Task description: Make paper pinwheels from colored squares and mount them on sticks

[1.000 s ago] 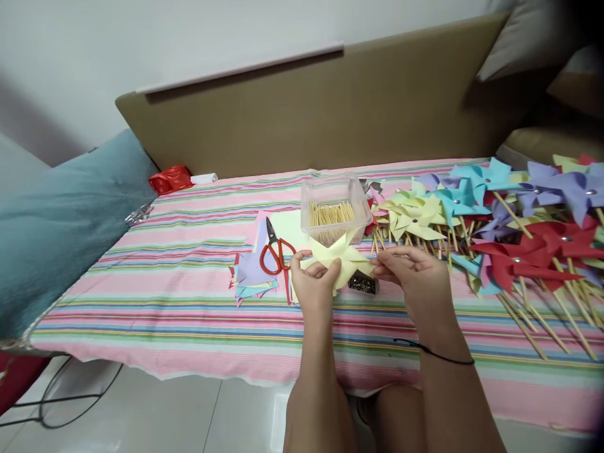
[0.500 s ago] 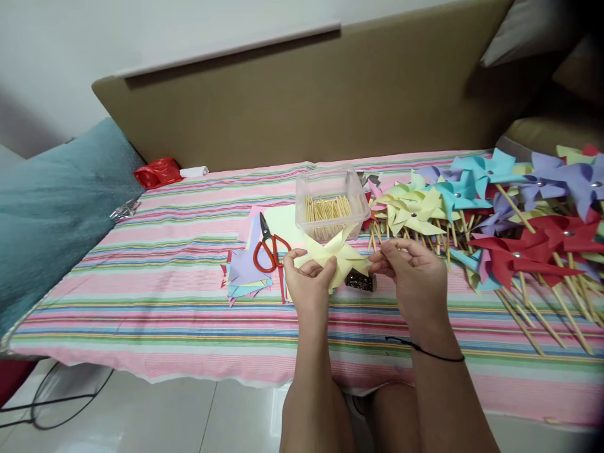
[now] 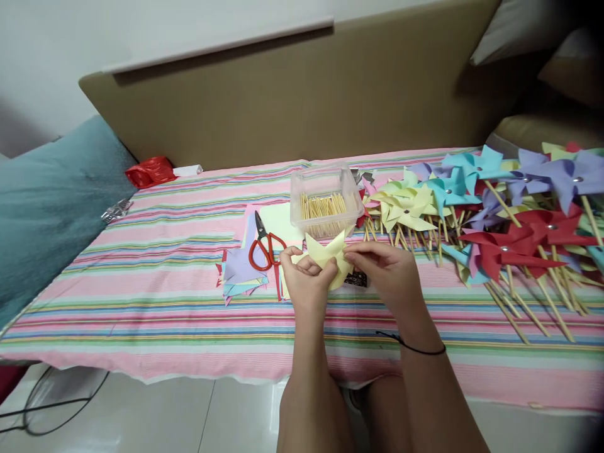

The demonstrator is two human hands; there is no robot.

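A pale yellow paper pinwheel (image 3: 325, 250) with folded blades is held up in front of me. My left hand (image 3: 309, 277) is closed on its lower left part, thumb in front and fingers curled at the side. My right hand (image 3: 387, 267) pinches with thumb and forefinger at the pinwheel's right side, touching the paper; whatever is in that pinch is too small or hidden to tell. Behind and below the right fingertips, partly covered, is a small box of dark metallic bits (image 3: 357, 279). The pinwheel has no stick that I can see.
A clear plastic box (image 3: 301, 217) of short wooden sticks stands behind the hands. Red-handled scissors (image 3: 261, 245) lie on paper sheets, beside coloured paper pieces (image 3: 240, 270). Many finished pinwheels (image 3: 509, 248) on sticks are piled right. A red plastic bag (image 3: 151, 173) lies far left.
My right hand has moved left, from beside the pinwheel to touching its right side. My left hand keeps its hold on the pinwheel. The view has shifted slightly.
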